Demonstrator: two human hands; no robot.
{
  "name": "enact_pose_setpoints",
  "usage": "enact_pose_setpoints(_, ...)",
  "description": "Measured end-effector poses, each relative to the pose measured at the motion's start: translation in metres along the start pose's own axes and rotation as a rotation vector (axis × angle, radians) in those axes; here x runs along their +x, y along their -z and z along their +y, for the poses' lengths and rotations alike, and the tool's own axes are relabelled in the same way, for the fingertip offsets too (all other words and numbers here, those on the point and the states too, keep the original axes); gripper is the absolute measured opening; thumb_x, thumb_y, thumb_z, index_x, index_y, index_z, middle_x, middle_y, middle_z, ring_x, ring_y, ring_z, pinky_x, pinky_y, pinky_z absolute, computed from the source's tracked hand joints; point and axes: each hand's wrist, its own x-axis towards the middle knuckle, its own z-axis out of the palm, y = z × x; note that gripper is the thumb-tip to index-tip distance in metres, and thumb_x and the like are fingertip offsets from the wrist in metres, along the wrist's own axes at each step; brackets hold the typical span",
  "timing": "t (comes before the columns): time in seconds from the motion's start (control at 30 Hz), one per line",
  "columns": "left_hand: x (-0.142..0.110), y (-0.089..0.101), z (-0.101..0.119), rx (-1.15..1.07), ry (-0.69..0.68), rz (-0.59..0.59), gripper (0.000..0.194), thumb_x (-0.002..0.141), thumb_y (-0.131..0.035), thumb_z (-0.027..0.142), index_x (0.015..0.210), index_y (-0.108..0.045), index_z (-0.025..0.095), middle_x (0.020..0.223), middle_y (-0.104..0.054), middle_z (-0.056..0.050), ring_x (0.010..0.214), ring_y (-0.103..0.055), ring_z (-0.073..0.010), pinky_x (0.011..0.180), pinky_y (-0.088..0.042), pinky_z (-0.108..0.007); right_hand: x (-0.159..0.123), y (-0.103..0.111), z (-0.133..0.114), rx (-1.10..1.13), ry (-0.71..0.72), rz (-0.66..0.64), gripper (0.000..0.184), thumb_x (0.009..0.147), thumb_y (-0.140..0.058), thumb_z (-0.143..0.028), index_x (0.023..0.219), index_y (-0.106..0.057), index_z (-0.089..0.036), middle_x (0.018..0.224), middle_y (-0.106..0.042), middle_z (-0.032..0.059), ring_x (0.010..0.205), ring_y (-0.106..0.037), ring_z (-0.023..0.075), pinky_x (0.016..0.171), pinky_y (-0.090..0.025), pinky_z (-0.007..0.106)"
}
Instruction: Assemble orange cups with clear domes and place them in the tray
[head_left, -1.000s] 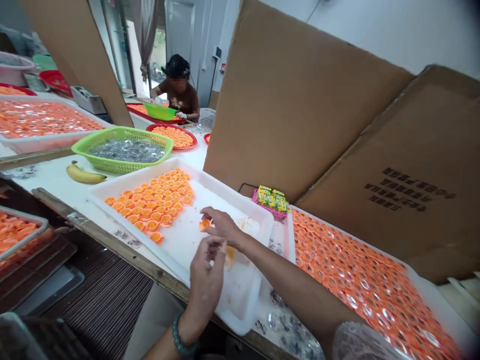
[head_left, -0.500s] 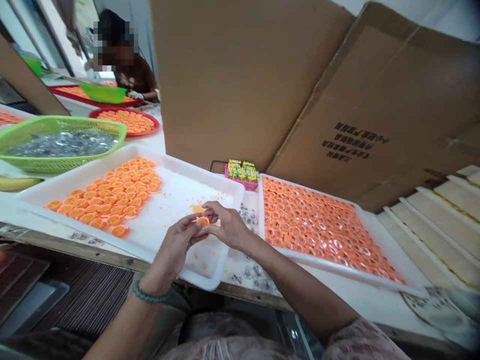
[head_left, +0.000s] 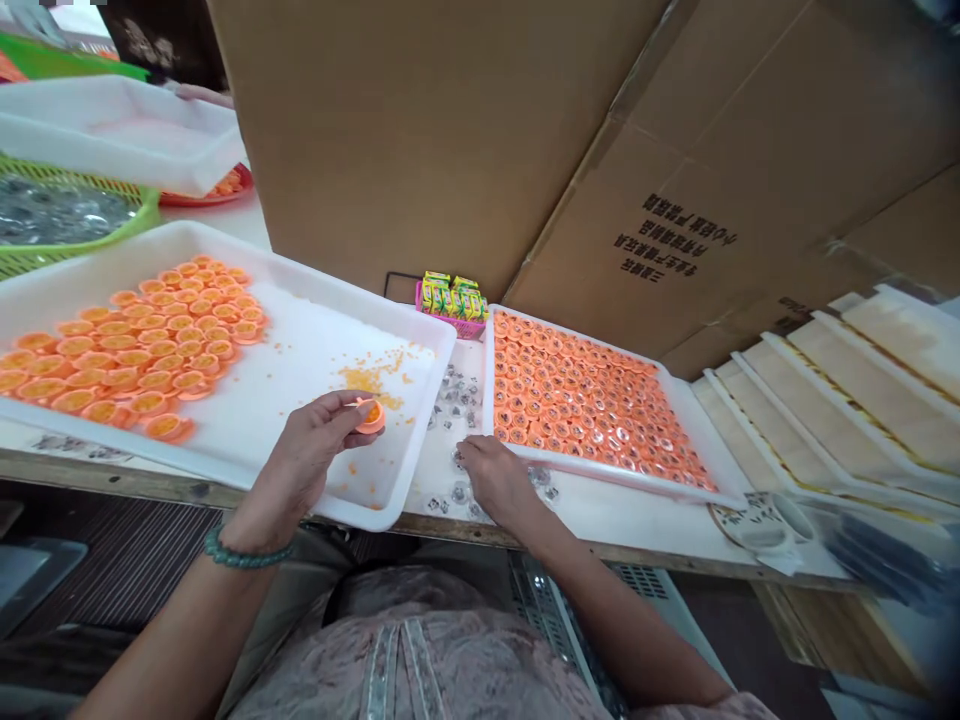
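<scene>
My left hand (head_left: 311,445) pinches a small round orange plastic cup (head_left: 370,415) with a yellow-orange inside, held above the right part of a white tray (head_left: 300,350). Many similar orange cups (head_left: 150,345) lie at that tray's left side. Between the two trays, my right hand (head_left: 499,480) reaches down to the table, fingertips pinched at a small clear plastic piece (head_left: 457,457). More clear pieces (head_left: 457,493) are scattered around it. The second white tray (head_left: 724,470) holds rows of orange cups (head_left: 577,390) with clear, dark-centred tops.
Yellow-orange crumbs (head_left: 367,380) lie in the left tray. A pink basket (head_left: 466,327) of yellow-green packets stands against tall cardboard (head_left: 435,140). At left are a green basket (head_left: 146,215) of clear pieces and another white tray (head_left: 165,150). Stacked white trays (head_left: 840,390) stand right.
My hands have come apart: the left keeps the orange cup, while the right has moved right and down to the loose clear pieces. A white tray now appears over the far-left baskets.
</scene>
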Motion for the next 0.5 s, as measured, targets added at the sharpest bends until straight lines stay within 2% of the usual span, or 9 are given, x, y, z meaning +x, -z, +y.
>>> enact_pose_setpoints(0.13, 0.000, -0.001, -0.001, 0.029, -0.018, 0.010, 0.036, 0.060, -0.075, 0.035, 0.087, -0.066, 0.013, 0.078, -0.068, -0.005, 0.073, -0.063, -0.0183, 0.067, -0.052, -0.030, -0.002, -0.005, -0.016, -0.200, -0.021, -0.003, 0.012, 0.085, -0.048, -0.011, 0.093, -0.056, -0.015, 0.090, -0.058, 0.0107, 0.085, -0.050, 0.0237, 0.073, -0.042, 0.034)
enact_pose_setpoints(0.23, 0.000, -0.001, -0.002, 0.038, -0.020, 0.013, 0.037, 0.060, -0.075, 0.035, 0.088, -0.066, 0.013, 0.078, -0.068, -0.005, 0.073, -0.063, -0.0185, 0.067, -0.052, -0.030, 0.004, -0.004, -0.021, -0.196, -0.002, 0.001, 0.017, 0.082, -0.047, -0.006, 0.094, -0.055, -0.014, 0.090, -0.058, 0.0106, 0.085, -0.049, 0.0236, 0.075, -0.041, 0.034)
enact_pose_setpoints(0.37, -0.001, -0.001, -0.001, 0.041, -0.021, 0.006, 0.037, 0.060, -0.075, 0.036, 0.088, -0.066, 0.012, 0.076, -0.068, -0.005, 0.072, -0.063, -0.0181, 0.068, -0.051, -0.030, 0.027, -0.007, -0.020, -0.162, -0.096, 0.044, 0.022, 0.082, -0.043, -0.002, 0.097, -0.056, -0.012, 0.094, -0.058, 0.0129, 0.090, -0.050, 0.0243, 0.077, -0.042, 0.034)
enact_pose_setpoints(0.5, -0.002, -0.001, -0.001, 0.039, -0.020, 0.019, 0.037, 0.062, -0.074, 0.036, 0.089, -0.065, 0.013, 0.075, -0.068, -0.005, 0.073, -0.063, -0.0184, 0.067, -0.052, -0.030, 0.051, -0.022, -0.021, -0.212, -0.133, -0.058, 0.022, 0.081, -0.040, -0.001, 0.092, -0.060, -0.006, 0.087, -0.059, 0.0183, 0.084, -0.052, 0.0265, 0.072, -0.043, 0.037)
